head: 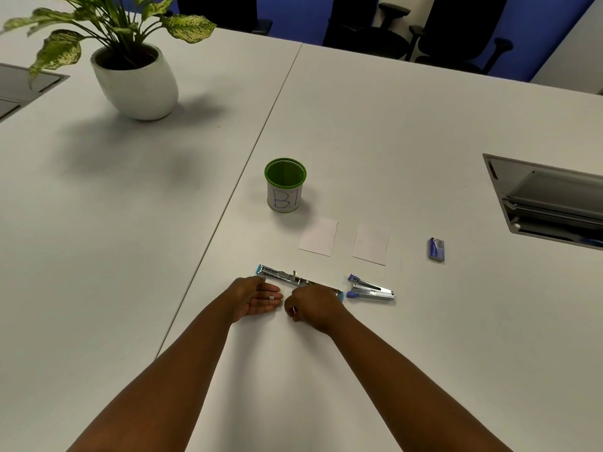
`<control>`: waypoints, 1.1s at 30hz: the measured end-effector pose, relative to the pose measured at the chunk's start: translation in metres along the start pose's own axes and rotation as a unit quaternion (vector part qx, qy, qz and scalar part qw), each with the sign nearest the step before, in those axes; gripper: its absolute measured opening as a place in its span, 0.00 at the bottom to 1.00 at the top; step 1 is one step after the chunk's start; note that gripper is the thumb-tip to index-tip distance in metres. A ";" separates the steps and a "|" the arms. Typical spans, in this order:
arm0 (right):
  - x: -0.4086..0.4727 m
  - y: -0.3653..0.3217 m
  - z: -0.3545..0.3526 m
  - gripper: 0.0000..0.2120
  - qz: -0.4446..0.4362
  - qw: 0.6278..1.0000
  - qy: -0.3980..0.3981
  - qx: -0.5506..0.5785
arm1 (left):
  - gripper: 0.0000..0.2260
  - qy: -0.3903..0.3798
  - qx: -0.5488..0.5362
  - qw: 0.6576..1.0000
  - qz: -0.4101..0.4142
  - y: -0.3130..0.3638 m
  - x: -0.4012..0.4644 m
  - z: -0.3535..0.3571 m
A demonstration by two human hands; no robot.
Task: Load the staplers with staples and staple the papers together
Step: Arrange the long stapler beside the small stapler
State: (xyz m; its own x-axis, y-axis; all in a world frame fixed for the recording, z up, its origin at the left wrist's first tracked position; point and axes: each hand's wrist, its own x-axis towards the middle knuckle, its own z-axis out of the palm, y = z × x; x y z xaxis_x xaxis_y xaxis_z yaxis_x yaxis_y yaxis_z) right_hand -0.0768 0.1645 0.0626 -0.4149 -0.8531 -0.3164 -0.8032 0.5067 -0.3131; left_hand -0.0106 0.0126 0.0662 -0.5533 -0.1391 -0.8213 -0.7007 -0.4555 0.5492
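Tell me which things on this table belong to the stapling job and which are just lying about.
Part of the job:
- opened stapler
- purple stapler
- two paper pieces
- staple box
- small staple strip lying on the open left hand
- right hand, fingers curled

Just lying about:
- green pen cup
- potted plant
- office chairs

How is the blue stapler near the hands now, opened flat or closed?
Opened flat: the blue stapler lies unfolded in one long line on the table, its metal channel facing up.
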 end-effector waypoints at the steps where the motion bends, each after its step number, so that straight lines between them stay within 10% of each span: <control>1: 0.000 0.000 0.000 0.07 -0.003 1.000 -0.001 -0.007 | 0.17 0.001 0.002 1.000 0.000 0.000 0.000 0.000; 33: -0.002 0.001 0.010 0.10 0.016 1.000 -0.012 -0.017 | 0.17 -0.002 0.001 1.000 -0.004 -0.002 0.005 0.000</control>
State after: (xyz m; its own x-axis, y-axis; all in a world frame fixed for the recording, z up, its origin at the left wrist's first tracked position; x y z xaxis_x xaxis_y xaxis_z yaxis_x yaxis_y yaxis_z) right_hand -0.0729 0.1678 0.0534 -0.4305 -0.8333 -0.3468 -0.8043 0.5285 -0.2715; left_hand -0.0122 0.0130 0.0617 -0.5495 -0.1320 -0.8250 -0.7056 -0.4555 0.5428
